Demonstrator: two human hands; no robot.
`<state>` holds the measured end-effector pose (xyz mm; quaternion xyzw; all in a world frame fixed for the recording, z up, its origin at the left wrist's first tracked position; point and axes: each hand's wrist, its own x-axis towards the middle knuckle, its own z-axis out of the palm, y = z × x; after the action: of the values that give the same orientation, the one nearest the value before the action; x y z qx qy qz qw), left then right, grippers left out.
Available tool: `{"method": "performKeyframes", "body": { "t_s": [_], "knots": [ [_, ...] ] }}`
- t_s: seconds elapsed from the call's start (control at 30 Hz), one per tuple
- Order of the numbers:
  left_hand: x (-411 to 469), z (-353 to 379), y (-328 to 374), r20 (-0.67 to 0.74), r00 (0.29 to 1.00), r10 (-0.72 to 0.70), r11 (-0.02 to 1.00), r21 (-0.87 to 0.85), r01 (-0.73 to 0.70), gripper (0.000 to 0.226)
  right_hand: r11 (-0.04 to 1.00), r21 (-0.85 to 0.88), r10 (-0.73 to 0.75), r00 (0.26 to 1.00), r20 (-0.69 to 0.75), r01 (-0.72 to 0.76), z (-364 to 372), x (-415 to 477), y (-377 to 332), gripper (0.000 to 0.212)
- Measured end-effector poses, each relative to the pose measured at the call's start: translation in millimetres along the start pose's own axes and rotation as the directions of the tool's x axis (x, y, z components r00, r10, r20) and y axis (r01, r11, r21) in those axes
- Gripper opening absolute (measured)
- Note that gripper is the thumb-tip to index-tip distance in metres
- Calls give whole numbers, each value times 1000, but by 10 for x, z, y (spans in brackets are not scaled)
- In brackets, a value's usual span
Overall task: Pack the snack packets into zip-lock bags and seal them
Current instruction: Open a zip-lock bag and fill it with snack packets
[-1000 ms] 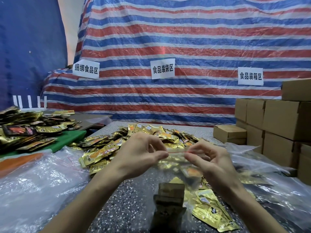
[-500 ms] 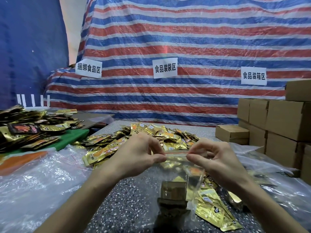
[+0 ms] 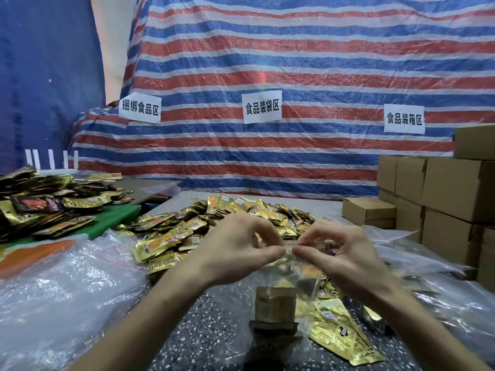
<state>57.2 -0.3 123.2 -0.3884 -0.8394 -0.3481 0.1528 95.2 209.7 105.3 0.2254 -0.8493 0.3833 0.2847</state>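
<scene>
A clear zip-lock bag (image 3: 286, 287) with a red zip strip hangs in front of me above the speckled table (image 3: 209, 333). It holds snack packets, among them brownish ones at the bottom. My left hand (image 3: 235, 250) pinches the zip strip between thumb and forefinger. My right hand (image 3: 340, 255) pinches the same strip right beside it, and the fingertips of both hands nearly meet. A heap of gold snack packets (image 3: 203, 226) lies behind the hands. More gold packets (image 3: 340, 336) lie under the bag at the right.
Empty clear bags (image 3: 61, 293) are piled at the left and more clear plastic (image 3: 450, 295) at the right. Cardboard boxes (image 3: 452, 194) are stacked at the right, with a small box (image 3: 368, 211) in front. Another packet heap (image 3: 45, 199) sits at the far left on a green board.
My two hands have drawn together along the zip strip; the gap between their fingertips has shrunk. The bag still hangs between them.
</scene>
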Motion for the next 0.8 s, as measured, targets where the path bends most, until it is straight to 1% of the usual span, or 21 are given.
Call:
{"method": "performKeyframes", "body": {
  "t_s": [0.03, 0.07, 0.17, 0.23, 0.37, 0.5, 0.57, 0.6, 0.67, 0.73, 0.8],
  "knots": [
    [20, 30, 32, -14, 1000, 15, 1000, 24, -14, 8, 1000, 24, -1, 1000, 1, 1, 11, 7, 0, 5],
    [37, 51, 51, -24, 999, 21, 998, 55, -20, 7, 997, 76, 11, 1000, 1, -11, 12, 7, 6, 10],
    [55, 70, 36, -42, 999, 16, 994, 107, -12, 7, 952, 292, 97, 995, 1, -93, -29, -26, 49, 18],
    [41, 103, 13, -48, 999, 13, 994, 110, -8, 9, 938, 328, 118, 993, -5, -110, -48, -52, 80, 17],
    [36, 198, 10, -46, 999, 15, 991, 136, -8, 8, 954, 273, 134, 991, -29, -121, -13, -72, 101, 6],
    [59, 195, 36, -49, 998, 44, 994, 101, -39, 8, 961, 233, 173, 982, -76, -151, 30, -96, 120, 11],
    [60, 199, 44, -76, 995, 67, 992, 113, -58, 8, 963, 229, 167, 982, -88, -144, 44, -117, 118, 8],
    [57, 206, 49, -92, 993, 74, 991, 117, -63, 8, 966, 220, 159, 984, -76, -139, 48, -125, 95, 3],
    [47, 234, 59, -119, 990, 82, 991, 113, -69, 12, 982, 161, 112, 992, -56, -102, 59, -124, 60, 9],
    [33, 261, 74, -131, 988, 78, 990, 124, -61, 19, 997, 68, 41, 997, -62, -37, 66, -100, 24, 7],
    [18, 253, 70, -115, 991, 68, 991, 125, -54, 15, 1000, 0, 3, 997, -83, -3, 64, -85, 15, 4]
  ]
}}
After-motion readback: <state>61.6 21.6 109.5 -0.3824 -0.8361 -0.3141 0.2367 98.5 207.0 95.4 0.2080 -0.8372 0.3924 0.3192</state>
